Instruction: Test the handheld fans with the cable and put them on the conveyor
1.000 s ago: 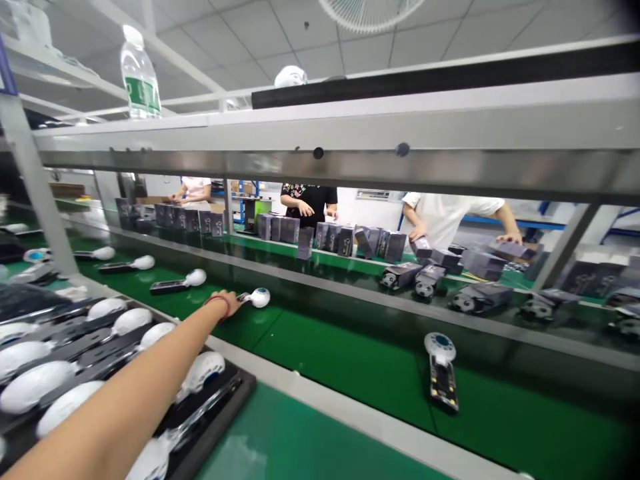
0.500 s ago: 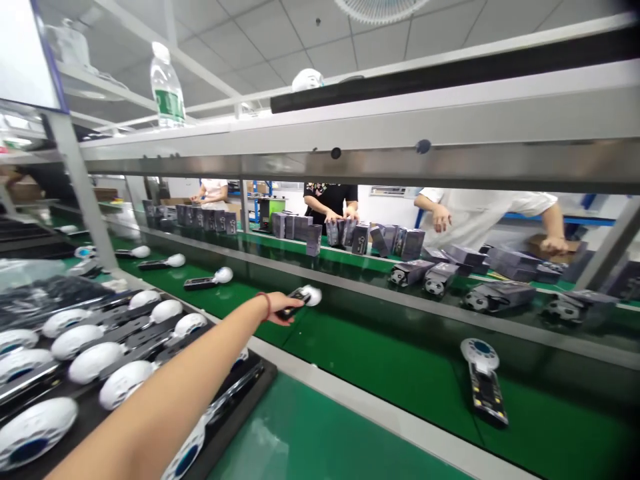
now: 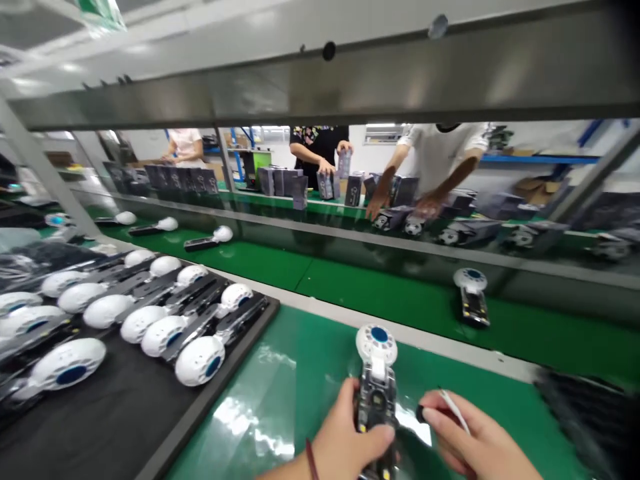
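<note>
Read no text, brand or number. Saw only blurred print on dark boxes (image 3: 280, 180) beyond the conveyor belt (image 3: 390, 300), none on the handheld device (image 3: 376, 373) before it.

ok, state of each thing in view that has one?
left hand, shut on unit
unit, held, white head pointing away, body open, board exposed
right hand, pinching thin white strip
belt unit, lying flat, board exposed, nobody touching it
tray, loaded with white-headed units lying in rows
far boxes, mostly upright
</note>
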`<action>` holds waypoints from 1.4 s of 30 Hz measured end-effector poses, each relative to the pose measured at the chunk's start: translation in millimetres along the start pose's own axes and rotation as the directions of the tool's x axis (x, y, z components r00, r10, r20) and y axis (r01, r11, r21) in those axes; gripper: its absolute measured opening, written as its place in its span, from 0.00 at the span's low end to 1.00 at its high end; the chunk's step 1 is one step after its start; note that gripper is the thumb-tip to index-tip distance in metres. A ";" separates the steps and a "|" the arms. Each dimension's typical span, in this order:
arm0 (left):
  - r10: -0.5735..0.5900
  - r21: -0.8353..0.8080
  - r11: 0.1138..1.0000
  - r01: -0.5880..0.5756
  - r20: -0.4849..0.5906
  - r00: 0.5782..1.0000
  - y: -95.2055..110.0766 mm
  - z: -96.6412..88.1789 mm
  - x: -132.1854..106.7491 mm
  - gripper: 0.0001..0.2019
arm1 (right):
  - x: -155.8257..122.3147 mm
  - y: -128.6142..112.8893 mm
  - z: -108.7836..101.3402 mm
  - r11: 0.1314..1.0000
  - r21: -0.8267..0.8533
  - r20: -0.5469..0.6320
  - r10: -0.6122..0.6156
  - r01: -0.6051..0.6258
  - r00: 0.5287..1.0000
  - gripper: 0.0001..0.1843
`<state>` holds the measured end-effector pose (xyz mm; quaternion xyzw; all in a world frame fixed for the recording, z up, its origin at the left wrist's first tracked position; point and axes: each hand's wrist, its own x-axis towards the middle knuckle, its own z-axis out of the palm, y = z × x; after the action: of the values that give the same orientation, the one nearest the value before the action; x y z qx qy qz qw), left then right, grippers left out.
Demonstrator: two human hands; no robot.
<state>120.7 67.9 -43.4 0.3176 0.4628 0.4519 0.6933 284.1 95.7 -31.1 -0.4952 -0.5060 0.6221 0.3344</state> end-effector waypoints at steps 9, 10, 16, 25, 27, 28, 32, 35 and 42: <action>0.063 0.369 0.922 -0.117 0.155 0.986 -5.0 -9.6 -6.8 0.45 | -18.4 -23.8 21.9 0.865 -0.447 -0.003 -0.258 0.229 0.966 0.06; 0.041 0.387 0.918 -0.087 0.126 0.991 -3.3 -7.2 -7.4 0.44 | -18.5 -22.5 24.3 0.837 -0.480 0.010 -0.292 0.261 0.956 0.06; -0.004 0.408 0.913 -0.010 0.033 0.999 4.7 2.7 -7.8 0.40 | -17.4 -13.2 34.5 0.752 -0.558 0.054 -0.390 0.352 0.919 0.12; -0.102 0.329 0.941 0.076 0.063 0.993 10.1 4.6 -6.3 0.38 | -15.6 -13.9 32.3 0.692 -0.631 0.130 -0.352 0.351 0.927 0.14; -0.112 0.335 0.938 0.086 0.057 0.992 8.8 4.7 -6.8 0.38 | -16.2 -14.7 31.5 0.678 -0.644 0.145 -0.346 0.354 0.927 0.14; -0.113 0.347 0.934 0.089 0.047 0.993 8.1 4.7 -7.3 0.39 | -16.4 -15.1 31.1 0.673 -0.649 0.146 -0.347 0.354 0.926 0.14; -0.094 0.383 0.920 0.082 0.013 0.995 7.2 5.3 -9.4 0.39 | -15.9 -15.7 29.8 0.649 -0.656 0.162 -0.378 0.385 0.912 0.13; -0.074 0.388 0.920 0.065 0.009 0.997 8.7 6.9 -9.9 0.38 | -15.3 -15.5 29.5 0.620 -0.669 0.172 -0.408 0.411 0.896 0.15; 0.014 0.359 0.933 -0.010 -0.006 1.000 11.7 12.4 -10.6 0.32 | -21.4 -15.1 36.6 0.481 -0.807 0.127 -0.426 0.343 0.896 0.19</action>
<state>126.6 62.5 -25.0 0.4397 0.5386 0.3654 0.6189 254.0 69.2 -10.8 -0.4937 -0.8151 0.2056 0.2228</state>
